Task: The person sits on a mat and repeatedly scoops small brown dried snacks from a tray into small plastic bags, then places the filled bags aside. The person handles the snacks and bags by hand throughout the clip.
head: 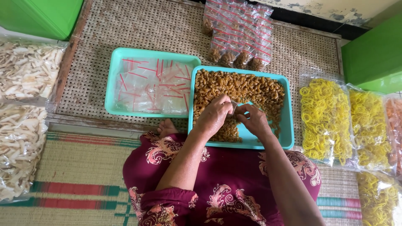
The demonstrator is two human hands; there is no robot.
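1. Left hand & right hand close together over tray of brown snacks; fingers pinched narrow on a small clear bag held between them, just above the snacks.
2. Can't tell if bag is full yet; mostly hidden by fingers.
3. Beyond the hands: filled bags w/ red seal strips, stacked in rows, so a fair batch looks done.
4. Left of left hand: second tray w/ many empty bags.
5. Snack tray mostly full, bare patch near right hand. Prob. well short of halfway.
6. Further right: packs of yellow rings. Far left: packs of pale chips.
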